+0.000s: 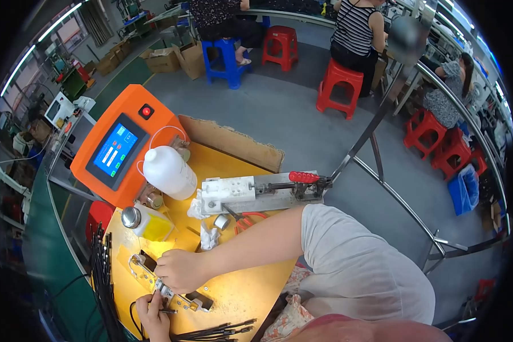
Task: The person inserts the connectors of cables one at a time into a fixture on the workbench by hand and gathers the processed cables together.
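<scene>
My right hand (179, 271) reaches in from the right, its fingers curled down over a small metal fixture (198, 302) on the yellow work surface; what they grip is hidden. Close below it, my left hand (153, 316) is closed on a thin black cable (133, 316) at the fixture's lower edge. Between the hands shows a small white and metal block (164, 289). Bundles of black cables lie left of the fixture (100, 273) and at the table's front (214, 331).
An orange machine (82, 162) with a screen stands behind a white bottle (170, 172) and a jar of yellow liquid (155, 226). A clamp jig (228, 191), red-handled pliers (246, 221) and white tissue (209, 236) lie near my right forearm. Several people sit beyond.
</scene>
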The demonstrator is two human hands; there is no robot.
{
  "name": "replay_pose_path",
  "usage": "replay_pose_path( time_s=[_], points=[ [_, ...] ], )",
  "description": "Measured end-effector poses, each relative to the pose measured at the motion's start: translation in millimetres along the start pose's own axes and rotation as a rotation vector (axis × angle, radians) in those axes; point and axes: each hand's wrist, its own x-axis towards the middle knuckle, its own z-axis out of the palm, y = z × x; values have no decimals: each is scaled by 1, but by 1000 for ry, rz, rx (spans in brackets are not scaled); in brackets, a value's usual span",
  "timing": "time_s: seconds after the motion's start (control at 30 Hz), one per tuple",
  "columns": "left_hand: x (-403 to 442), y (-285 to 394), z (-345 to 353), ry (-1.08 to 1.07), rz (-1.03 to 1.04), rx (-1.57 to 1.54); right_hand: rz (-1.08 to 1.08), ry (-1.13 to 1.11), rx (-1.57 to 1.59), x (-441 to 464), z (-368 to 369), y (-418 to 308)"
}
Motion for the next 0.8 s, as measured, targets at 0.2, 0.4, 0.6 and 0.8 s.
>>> replay_pose_path(
  time_s=[0.2,0.4,0.6,0.8],
  points=[
    [2,-4,-2,23,-1,-2,56,3,45,-1,2,0],
    [3,12,-31,184,-39,-164,63,108,36,6,-7,1],
    [16,63,-72,-470,-178,-476,-167,181,419,16,-18,-24],
    [-1,42,-50,-555,-267,-505,-284,172,506,15,-12,-64]
  ],
)
